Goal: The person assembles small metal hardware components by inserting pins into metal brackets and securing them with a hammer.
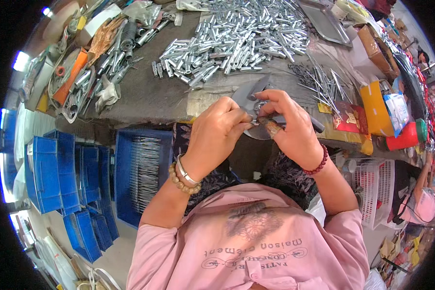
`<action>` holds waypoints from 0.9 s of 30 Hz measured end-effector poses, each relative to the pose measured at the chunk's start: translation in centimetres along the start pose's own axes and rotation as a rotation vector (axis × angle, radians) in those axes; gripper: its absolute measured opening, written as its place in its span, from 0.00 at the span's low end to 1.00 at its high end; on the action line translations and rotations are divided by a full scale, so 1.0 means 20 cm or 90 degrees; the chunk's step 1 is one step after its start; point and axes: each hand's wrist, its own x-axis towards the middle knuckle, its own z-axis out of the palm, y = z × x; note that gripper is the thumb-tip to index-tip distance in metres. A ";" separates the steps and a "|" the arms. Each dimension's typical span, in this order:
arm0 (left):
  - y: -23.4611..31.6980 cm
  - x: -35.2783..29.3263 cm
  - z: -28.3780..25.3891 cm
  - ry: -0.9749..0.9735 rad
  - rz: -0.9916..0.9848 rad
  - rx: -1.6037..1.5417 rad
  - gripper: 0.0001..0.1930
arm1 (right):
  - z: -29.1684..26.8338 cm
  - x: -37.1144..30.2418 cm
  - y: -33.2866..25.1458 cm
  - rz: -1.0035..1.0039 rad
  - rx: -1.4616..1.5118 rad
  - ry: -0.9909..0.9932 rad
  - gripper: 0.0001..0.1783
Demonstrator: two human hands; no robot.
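My left hand (216, 126) is closed in a pinch at the table's front edge, its fingertips meeting those of my right hand (291, 121). What the left fingers pinch is too small to name. Between my right thumb and fingers a small silver metal part (259, 105) shows, mostly covered. Behind and under the fingertips is a grey metal piece with a pointed end (249, 91); its lower part is hidden by my hands. A dark rod-like end (317, 124) sticks out beside the right hand. Beyond lies a heap of short silver metal tubes (237, 41).
Thin metal pins (321, 82) lie right of the heap, near a metal tray (326, 21). Tools and an orange-handled item (72, 75) crowd the left. A blue crate (123, 193) of metal rods stands below left, beside blue bins (53, 169). A white basket (367, 191) stands right.
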 end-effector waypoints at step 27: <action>0.04 0.01 0.01 -0.003 -0.059 -0.009 0.07 | -0.23 -0.18 0.01 0.034 -0.202 0.073 0.36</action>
